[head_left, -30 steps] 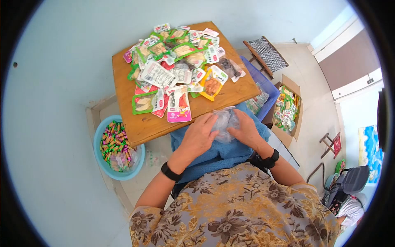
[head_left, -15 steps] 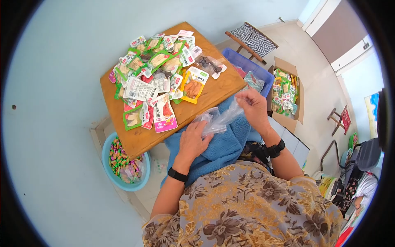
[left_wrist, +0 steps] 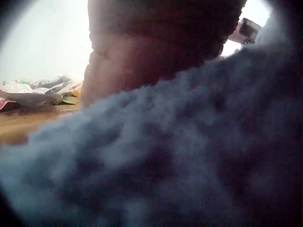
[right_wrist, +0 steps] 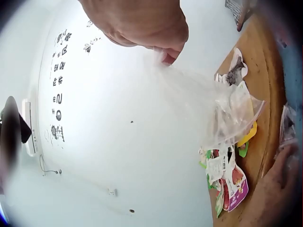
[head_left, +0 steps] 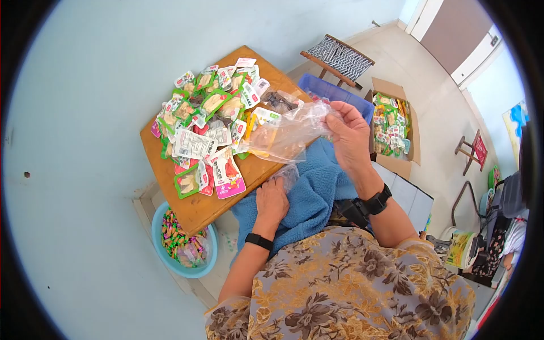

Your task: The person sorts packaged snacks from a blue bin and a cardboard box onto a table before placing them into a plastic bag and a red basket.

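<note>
Pinched in the right hand (head_left: pixel 350 139), a clear plastic bag (head_left: pixel 289 133) hangs by one end over the table's near edge; the right wrist view shows the bag (right_wrist: pixel 232 113) drooping from the fingertips. The left hand (head_left: pixel 272 201) lies on a blue fleece cloth (head_left: pixel 314 175) over the lap, with more clear plastic (head_left: pixel 288 177) at its fingers; its grip is partly hidden. In the left wrist view the cloth (left_wrist: pixel 156 156) covers most of the picture. Vacuum-packed snack packets (head_left: pixel 195 144) are heaped on the wooden table (head_left: pixel 198 218).
A blue basin (head_left: pixel 209 266) of small wrapped snacks stands on the floor at the left. Beyond the table are a purple-blue crate (head_left: pixel 334 90), a cardboard box (head_left: pixel 416 136) of packets and a woven-top stool (head_left: pixel 340 58). A small red-seated stool (head_left: pixel 480 152) stands farther right.
The right hand has drawn a bag away from the plastic at the left hand and raised it up over the table edge. The left hand stays low on the cloth. The head view has shifted.
</note>
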Demonstrator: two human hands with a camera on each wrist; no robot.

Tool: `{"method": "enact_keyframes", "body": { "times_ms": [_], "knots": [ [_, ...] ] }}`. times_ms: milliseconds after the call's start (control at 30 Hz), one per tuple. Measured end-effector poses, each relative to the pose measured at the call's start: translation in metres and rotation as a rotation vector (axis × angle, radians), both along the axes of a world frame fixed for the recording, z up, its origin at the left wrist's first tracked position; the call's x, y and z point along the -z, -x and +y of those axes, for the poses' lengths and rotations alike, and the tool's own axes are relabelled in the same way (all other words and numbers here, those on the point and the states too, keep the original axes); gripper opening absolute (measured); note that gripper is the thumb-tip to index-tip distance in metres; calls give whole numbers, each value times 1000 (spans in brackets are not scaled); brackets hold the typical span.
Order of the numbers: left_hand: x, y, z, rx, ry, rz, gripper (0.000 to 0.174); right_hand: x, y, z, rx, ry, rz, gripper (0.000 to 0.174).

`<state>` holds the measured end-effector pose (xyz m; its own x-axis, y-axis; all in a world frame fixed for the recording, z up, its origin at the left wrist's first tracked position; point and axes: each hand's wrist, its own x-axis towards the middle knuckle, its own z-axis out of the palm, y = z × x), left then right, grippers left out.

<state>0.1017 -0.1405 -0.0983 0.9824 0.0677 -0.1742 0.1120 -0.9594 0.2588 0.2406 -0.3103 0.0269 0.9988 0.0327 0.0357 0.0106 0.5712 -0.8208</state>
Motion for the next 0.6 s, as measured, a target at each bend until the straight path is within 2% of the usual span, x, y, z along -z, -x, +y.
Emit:
{"method": "enact_keyframes", "body": {
  "times_ms": [100, 167, 300, 367, 400, 467, 500, 567, 600],
  "knots": [
    [-11, 6, 7, 28, 42, -38, 32, 9, 3, 0, -82, -102, 88, 30],
    [-13, 13, 13, 9, 241, -155, 38, 12, 6, 1, -86, -102, 121, 31],
    [-46, 19, 20, -8, 327, -176, 48, 21, 8, 0, -135, -160, 202, 34],
    [-52, 19, 27, -156, 469, -223, 60, 21, 8, 0, -165, -208, 229, 34],
    [-52, 16, 29, -156, 463, -225, 60, 22, 9, 1, -197, -255, 262, 35],
    [-53, 5, 32, -415, 1081, -253, 64, 18, 10, 5, -265, -312, 303, 35],
    [-59, 1, 32, -410, 1076, -257, 64, 14, 10, 6, -330, -362, 345, 36],
    [-73, -8, 32, -503, 1608, -98, 63, 1, 17, 10, -370, -413, 375, 36],
    [-74, -9, 31, -495, 1604, -108, 63, -4, 20, 13, -413, -456, 415, 37]
  ]
}}
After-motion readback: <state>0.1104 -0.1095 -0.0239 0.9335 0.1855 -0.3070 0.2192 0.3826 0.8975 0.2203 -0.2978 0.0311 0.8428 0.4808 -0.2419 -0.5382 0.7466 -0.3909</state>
